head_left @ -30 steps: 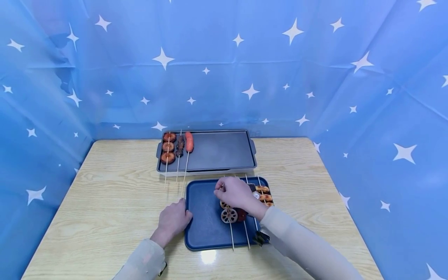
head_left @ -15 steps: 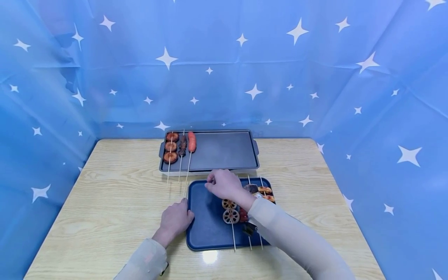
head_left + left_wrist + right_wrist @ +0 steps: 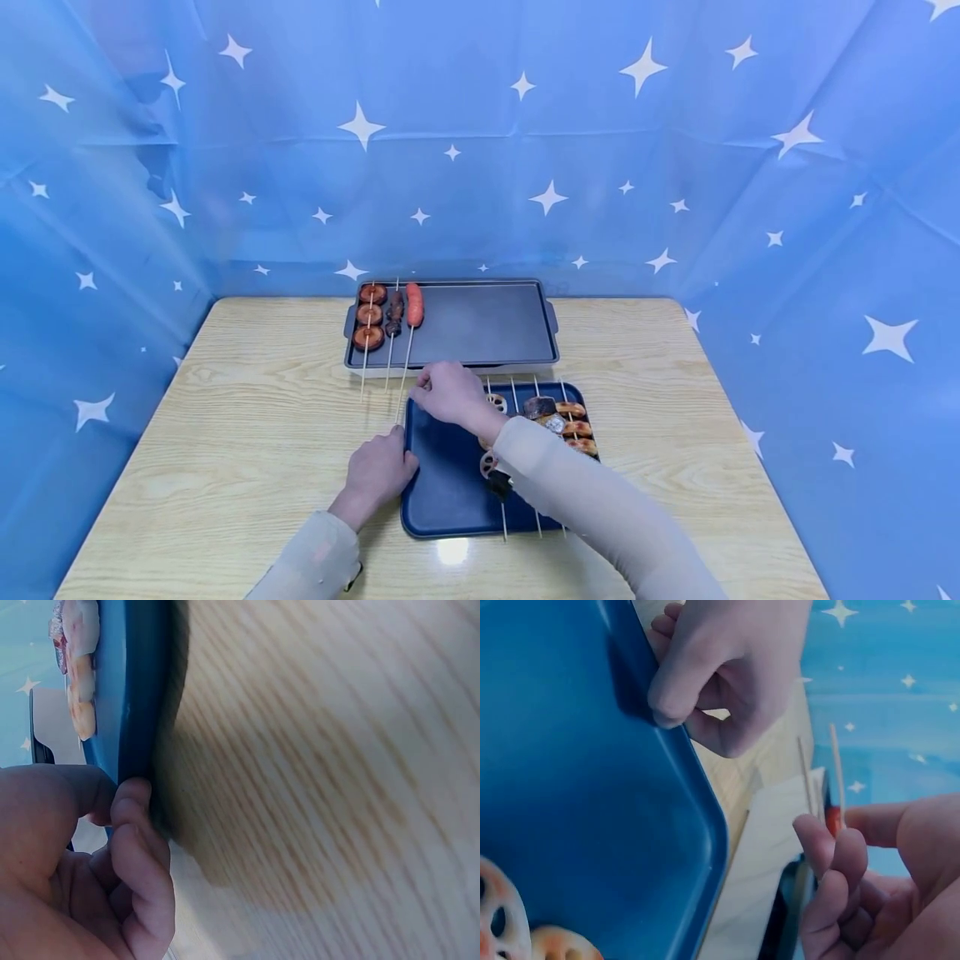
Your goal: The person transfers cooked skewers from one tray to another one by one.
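In the head view, my left hand (image 3: pixel 377 469) grips the left edge of a dark blue tray (image 3: pixel 442 492). The left wrist view has its thumb and fingers (image 3: pixel 135 847) at the tray's rim (image 3: pixel 139 697). My right hand (image 3: pixel 453 396) is above the tray's far left corner, fingers bent, beside the stick of a sausage skewer (image 3: pixel 415 305). In the right wrist view, the bare stick (image 3: pixel 837 765) runs down to the thumb and fingertips (image 3: pixel 850 855); whether they pinch it is unclear. The sausage lies on a grey grill plate (image 3: pixel 480 321).
A mushroom-slice skewer (image 3: pixel 368 337) and a dark meat skewer (image 3: pixel 393 312) lie left of the sausage. On the tray's right half are a lotus root skewer (image 3: pixel 489 464), a skewer of dark and silvery pieces (image 3: pixel 540 407) and browned pieces (image 3: pixel 577 427). A starry blue curtain (image 3: pixel 480 167) surrounds the table.
My right hand has moved left from above the lotus root skewer to the sausage skewer's stick. The left hand stays on the tray's edge. The view has shifted slightly.
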Demonstrator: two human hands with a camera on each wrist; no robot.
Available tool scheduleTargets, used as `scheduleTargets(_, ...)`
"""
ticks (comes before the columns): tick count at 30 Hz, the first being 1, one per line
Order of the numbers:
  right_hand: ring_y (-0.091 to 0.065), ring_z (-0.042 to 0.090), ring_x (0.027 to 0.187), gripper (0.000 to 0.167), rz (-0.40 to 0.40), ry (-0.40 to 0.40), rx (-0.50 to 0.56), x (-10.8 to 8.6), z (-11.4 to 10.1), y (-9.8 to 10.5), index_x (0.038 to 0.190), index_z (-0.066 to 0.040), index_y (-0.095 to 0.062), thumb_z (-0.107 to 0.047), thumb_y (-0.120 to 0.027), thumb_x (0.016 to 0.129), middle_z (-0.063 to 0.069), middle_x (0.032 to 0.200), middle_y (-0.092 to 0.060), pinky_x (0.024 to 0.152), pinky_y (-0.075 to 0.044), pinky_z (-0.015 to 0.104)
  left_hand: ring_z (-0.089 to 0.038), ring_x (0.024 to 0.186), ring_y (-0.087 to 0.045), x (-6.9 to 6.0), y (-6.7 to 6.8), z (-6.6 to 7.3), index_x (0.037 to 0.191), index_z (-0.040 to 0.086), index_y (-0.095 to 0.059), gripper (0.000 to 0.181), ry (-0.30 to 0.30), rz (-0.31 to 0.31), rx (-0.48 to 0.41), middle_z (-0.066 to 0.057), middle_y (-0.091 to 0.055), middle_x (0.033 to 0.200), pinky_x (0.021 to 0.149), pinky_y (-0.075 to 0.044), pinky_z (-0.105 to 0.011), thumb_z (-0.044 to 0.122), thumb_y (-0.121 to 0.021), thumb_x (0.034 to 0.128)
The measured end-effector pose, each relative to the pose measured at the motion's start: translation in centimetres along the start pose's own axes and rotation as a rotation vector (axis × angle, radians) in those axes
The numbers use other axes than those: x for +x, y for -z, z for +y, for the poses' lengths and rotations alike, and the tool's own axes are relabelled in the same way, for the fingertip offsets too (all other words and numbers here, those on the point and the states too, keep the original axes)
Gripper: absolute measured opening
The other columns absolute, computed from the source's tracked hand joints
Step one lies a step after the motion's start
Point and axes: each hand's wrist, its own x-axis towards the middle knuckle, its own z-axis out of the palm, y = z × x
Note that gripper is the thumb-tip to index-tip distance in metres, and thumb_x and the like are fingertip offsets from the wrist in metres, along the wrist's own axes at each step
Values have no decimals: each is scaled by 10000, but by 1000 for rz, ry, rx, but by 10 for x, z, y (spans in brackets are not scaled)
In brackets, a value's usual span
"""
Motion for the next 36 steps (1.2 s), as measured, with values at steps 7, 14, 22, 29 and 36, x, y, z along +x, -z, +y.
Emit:
scheduleTargets(7, -539, 49, 537, 251, 51, -64, -47, 12, -5, -18, 990, -211, -746, -401, -590, 939, -88, 742, -689, 485, -406, 217, -258, 553, -576, 0, -2, 0, 907, 43, -592, 209, -1, 13, 4, -114, -593, 664, 469, -407, -388, 225, -595, 805)
scheduleTargets(14, -564, 68, 606, 202, 50, -109, 15, 18, -11, -27, 961, -221, -745, -368, -610, 929, -68, 823, -708, 524, -425, 238, -309, 603, -624, -1, -1, 1, 935, 34, -600, 232, 1, 17, 13, -160, -641, 715, 493, -438, -417, 223, -595, 802)
scheduleTargets(22, -557, 90, 600, 217, 34, -172, 36, 24, -14, -31, 953, -209, -734, -371, -591, 936, -69, 775, -682, 509, -409, 240, -304, 591, -618, 0, -3, 0, 931, 48, -597, 220, 4, 25, 9, -152, -644, 712, 487, -434, -415, 230, -594, 807)
scheduleTargets(29, -522, 108, 528, 223, 34, -175, 83, 27, -13, -32, 775, -195, -706, -315, -603, 933, -82, 624, -621, 477, -361, 252, -316, 585, -617, 0, -4, 0, 931, 43, -598, 227, -1, 35, 19, -161, -643, 708, 479, -433, -425, 230, -599, 801)
scheduleTargets(36, -442, 115, 450, 301, -16, -177, 166, 31, -8, -30, 664, -161, -638, -263, -593, 943, -68, 518, -531, 451, -313, 257, -344, 603, -634, 1, -4, 0, 934, 41, -597, 238, -1, 47, 27, -179, -654, 725, 484, -444, -445, 234, -600, 796)
